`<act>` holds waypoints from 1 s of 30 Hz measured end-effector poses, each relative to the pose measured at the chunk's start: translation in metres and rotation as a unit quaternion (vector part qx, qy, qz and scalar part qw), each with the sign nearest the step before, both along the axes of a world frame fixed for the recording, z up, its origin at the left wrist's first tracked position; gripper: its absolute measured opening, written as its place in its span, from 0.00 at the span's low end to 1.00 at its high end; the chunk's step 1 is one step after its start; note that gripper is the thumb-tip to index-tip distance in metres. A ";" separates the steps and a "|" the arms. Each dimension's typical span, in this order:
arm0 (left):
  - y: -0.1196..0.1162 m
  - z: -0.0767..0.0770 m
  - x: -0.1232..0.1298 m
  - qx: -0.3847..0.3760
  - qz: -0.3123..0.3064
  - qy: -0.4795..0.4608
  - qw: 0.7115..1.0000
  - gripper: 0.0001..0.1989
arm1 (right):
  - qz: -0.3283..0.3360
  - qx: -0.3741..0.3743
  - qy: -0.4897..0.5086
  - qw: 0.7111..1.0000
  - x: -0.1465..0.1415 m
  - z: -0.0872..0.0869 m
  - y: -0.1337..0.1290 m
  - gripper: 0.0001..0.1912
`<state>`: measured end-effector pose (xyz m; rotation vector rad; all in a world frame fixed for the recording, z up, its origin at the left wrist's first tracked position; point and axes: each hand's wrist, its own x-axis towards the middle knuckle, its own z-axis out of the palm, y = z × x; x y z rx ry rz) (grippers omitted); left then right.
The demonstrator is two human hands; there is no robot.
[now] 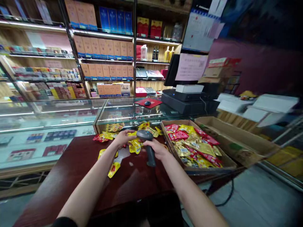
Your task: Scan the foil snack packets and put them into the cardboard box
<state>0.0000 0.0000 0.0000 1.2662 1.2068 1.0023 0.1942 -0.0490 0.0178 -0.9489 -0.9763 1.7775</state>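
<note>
My right hand (158,149) is wrapped around the handle of a dark grey barcode scanner (150,155), its head facing away from me over the table. My left hand (123,138) is just left of the scanner head, fingers closed on the edge of a yellow snack packet (134,145); the fingertips are partly hidden. More yellow packets, some with red, lie beyond both hands. One small yellow packet (114,169) lies nearer to me, left of the scanner, by my left forearm.
On the right of the dark red table (78,164) stands an open carton (208,170) full of red, gold and yellow packets, with another open carton (251,148) beside it. Glass counters, a mouse (147,103), a monitor (172,70) and stocked shelves are behind.
</note>
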 end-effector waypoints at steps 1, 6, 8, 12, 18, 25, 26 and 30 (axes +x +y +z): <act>-0.003 -0.002 -0.001 -0.026 -0.007 -0.034 0.999 0.29 | -0.008 -0.005 0.015 1.000 0.000 -0.002 -0.003 0.17; -0.015 -0.013 -0.004 -0.156 -0.041 -0.154 0.975 0.20 | -0.038 -0.020 0.065 0.997 -0.001 -0.013 -0.017 0.13; -0.018 -0.014 -0.007 -0.191 -0.050 -0.166 0.966 0.19 | -0.042 -0.015 0.070 0.997 -0.002 -0.015 -0.025 0.14; -0.020 -0.009 -0.012 -0.211 -0.052 -0.157 0.963 0.18 | -0.070 0.018 0.021 0.997 -0.005 -0.015 -0.049 0.14; -0.019 0.005 -0.017 -0.214 0.024 -0.120 0.969 0.16 | -0.073 0.027 -0.065 0.995 -0.010 -0.013 -0.103 0.15; -0.024 -0.002 -0.015 -0.212 0.012 -0.125 0.969 0.21 | -0.027 0.025 -0.104 0.994 -0.025 -0.028 -0.143 0.17; -0.025 -0.004 -0.015 -0.212 0.004 -0.126 0.969 0.21 | -0.026 0.025 -0.114 0.993 -0.026 -0.029 -0.146 0.17; -0.028 -0.007 -0.016 -0.207 -0.009 -0.129 0.970 0.20 | -0.024 0.019 -0.148 0.988 -0.027 -0.027 -0.151 0.16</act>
